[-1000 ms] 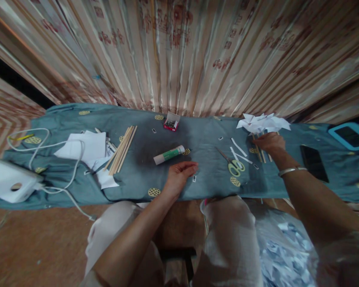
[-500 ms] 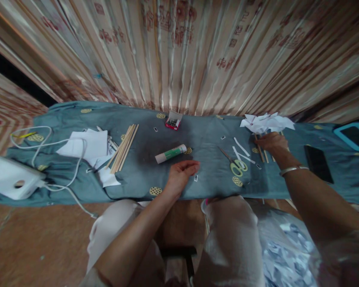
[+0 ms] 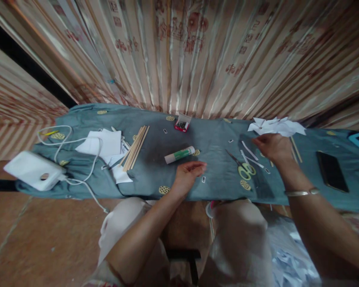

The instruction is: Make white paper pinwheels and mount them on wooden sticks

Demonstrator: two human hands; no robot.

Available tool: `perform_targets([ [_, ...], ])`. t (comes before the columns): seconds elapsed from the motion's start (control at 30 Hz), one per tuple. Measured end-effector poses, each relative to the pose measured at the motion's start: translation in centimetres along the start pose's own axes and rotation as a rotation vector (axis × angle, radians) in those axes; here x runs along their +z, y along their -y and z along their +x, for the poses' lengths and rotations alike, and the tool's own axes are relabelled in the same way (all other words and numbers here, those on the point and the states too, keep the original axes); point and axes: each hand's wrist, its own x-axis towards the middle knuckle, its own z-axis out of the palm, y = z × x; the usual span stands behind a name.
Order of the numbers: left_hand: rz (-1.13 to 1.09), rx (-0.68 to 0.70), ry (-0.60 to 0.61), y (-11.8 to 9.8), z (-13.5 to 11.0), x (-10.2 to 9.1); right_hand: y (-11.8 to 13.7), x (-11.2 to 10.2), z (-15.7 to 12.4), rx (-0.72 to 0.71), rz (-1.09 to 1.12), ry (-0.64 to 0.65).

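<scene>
My left hand (image 3: pixel 188 177) rests near the front edge of the cloth, fingers loosely stretched out and nothing visible in them. Just beyond it lies a glue stick (image 3: pixel 179 154) with a green label. My right hand (image 3: pixel 273 148), with a bangle on the wrist, hovers in front of the white paper pinwheels (image 3: pixel 277 126), fingers loosely extended and apparently holding nothing. It partly hides the pinwheels' wooden sticks (image 3: pixel 296 149). Left of that hand are scissors (image 3: pixel 245 170) with pale green handles, and several white paper strips (image 3: pixel 253 160).
A small red box (image 3: pixel 182 123) of metal pins stands at the back. To the left are wooden sticks (image 3: pixel 137 147), paper sheets (image 3: pixel 103 144) and a white power bank-like device (image 3: pixel 34 169) with a cable. A dark phone (image 3: pixel 332 171) lies at right.
My right hand has lifted off the pinwheel sticks and come slightly toward me. My left hand stays by the glue stick. The whole view has shifted a little.
</scene>
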Motion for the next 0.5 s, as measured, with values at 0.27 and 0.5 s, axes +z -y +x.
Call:
perform_targets([
  [0.27, 0.013, 0.032, 0.008, -0.9, -1.1, -0.5, 11.5, 1.4, -6.6, -0.173, 0.503, 0.063],
  [0.5, 0.091, 0.015, 0.112, -4.5, -4.7, -0.4, 15.1, 4.6, -10.2, -0.105, 0.879, 0.207],
])
